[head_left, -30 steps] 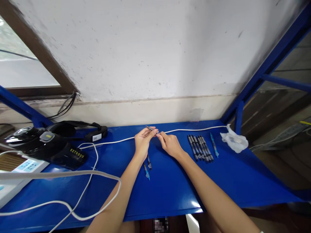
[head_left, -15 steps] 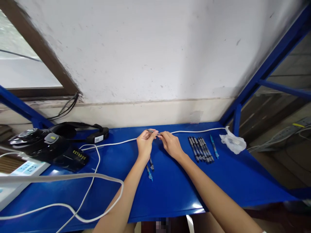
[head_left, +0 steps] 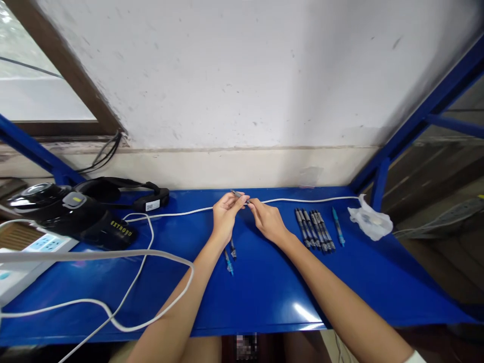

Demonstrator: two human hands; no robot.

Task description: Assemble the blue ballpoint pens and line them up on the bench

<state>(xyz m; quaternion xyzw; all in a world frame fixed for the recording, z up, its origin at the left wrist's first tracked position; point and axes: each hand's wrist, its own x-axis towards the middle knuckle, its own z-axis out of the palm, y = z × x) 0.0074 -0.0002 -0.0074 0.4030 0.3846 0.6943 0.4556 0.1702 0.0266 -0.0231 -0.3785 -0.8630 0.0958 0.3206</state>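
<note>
On my remote feed, my left hand (head_left: 224, 219) pinches a slim pen (head_left: 238, 194) and my right hand (head_left: 269, 220) pinches its other end, above the bench (head_left: 264, 292), left of the dark pens (head_left: 301, 226)

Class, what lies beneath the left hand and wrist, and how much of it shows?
A blue pen and a dark pen show their near ends; the left hand and wrist cover the rest.
</note>
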